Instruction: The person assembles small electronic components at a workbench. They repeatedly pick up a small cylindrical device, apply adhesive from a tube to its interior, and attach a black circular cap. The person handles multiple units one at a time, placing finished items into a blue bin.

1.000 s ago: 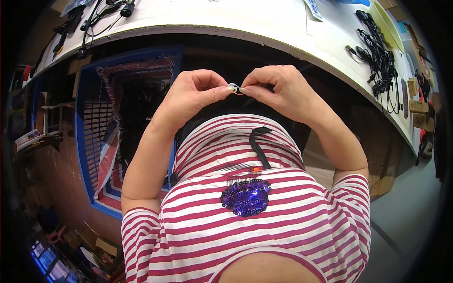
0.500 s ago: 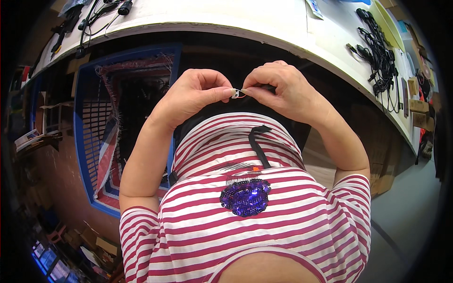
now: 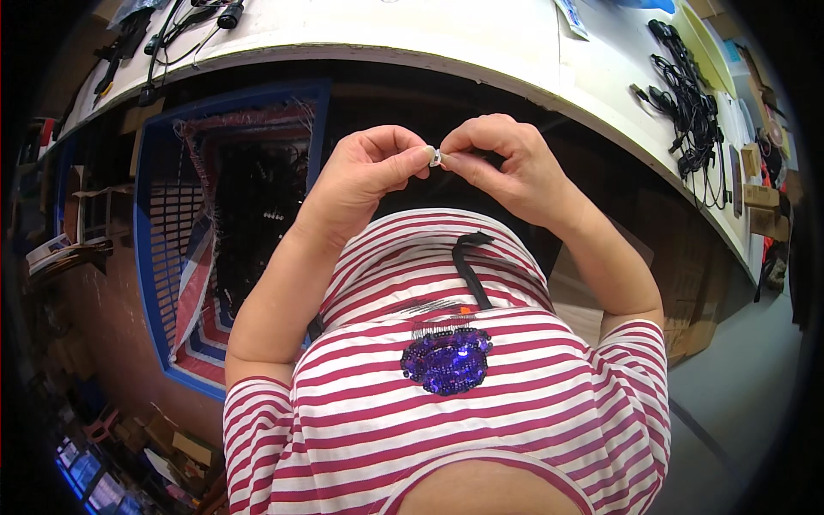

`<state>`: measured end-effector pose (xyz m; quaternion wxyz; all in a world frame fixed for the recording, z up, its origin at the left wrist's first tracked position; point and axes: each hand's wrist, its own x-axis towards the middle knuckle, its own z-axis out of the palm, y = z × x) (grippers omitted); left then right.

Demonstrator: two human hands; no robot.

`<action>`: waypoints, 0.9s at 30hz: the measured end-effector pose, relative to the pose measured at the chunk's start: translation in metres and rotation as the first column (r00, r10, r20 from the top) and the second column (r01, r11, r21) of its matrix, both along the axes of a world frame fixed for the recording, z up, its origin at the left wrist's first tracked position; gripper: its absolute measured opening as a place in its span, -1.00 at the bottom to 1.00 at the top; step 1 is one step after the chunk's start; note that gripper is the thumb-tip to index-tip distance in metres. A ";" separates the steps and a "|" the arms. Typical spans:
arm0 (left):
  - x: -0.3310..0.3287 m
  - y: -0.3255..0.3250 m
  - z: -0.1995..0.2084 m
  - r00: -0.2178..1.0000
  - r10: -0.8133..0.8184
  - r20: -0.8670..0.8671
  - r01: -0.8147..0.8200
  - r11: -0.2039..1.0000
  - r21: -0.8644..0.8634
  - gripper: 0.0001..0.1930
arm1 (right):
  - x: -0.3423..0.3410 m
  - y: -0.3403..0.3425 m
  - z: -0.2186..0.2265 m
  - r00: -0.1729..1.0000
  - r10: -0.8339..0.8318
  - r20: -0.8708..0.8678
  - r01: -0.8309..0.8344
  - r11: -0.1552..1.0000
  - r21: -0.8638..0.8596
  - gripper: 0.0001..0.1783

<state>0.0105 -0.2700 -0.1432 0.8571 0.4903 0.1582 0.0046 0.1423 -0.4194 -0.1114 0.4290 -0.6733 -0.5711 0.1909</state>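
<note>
Nearest to me, the person is wearing a red and white striped shirt (image 3: 481,412) with a purple sequin patch (image 3: 446,360) on the chest, and a black strap (image 3: 470,266) is lying over the belly a little further out. Both forearms are coming up from the shoulders and are bending inward, so the hands are meeting in the middle, in front of the body and below the edge of the bench.

The left hand (image 3: 365,176) and the right hand (image 3: 506,163) are pinching one small silver part (image 3: 436,157) between them. The fingers of both hands are closed on it, thumb against forefinger, from the left and from the right side. I think they are holding it so close to the body because the part is very small and needs two steady grips. What the part is exactly, I cannot tell.

On the left, lower down, a blue plastic crate (image 3: 172,223) is standing on the floor under the bench, with dark cables inside, probably for easy reaching.

Far away, the white bench (image 3: 412,30) is carrying a bundle of black cables (image 3: 687,112) on the right side and more black cables (image 3: 184,21) on the left.
</note>
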 end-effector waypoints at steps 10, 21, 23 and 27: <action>0.005 -0.004 0.005 0.997 0.072 0.026 -0.073 0.997 0.029 -0.88 | -0.002 -0.001 -0.022 0.988 -0.151 0.014 0.144 0.967 0.212 -0.91; 0.009 -0.002 0.006 0.994 0.087 0.071 -0.096 0.986 0.137 -0.87 | -0.006 -0.003 -0.024 0.949 -0.176 -0.262 0.231 0.953 0.195 -0.89; 0.010 -0.005 0.001 0.989 0.124 0.075 -0.133 0.981 0.140 -0.88 | -0.008 -0.003 -0.026 0.968 -0.218 -0.123 0.244 0.931 0.270 -0.88; 0.012 -0.006 -0.005 0.986 0.156 0.062 -0.163 0.979 0.122 -0.90 | -0.007 0.001 -0.029 0.919 -0.257 0.298 0.123 0.907 0.403 -0.82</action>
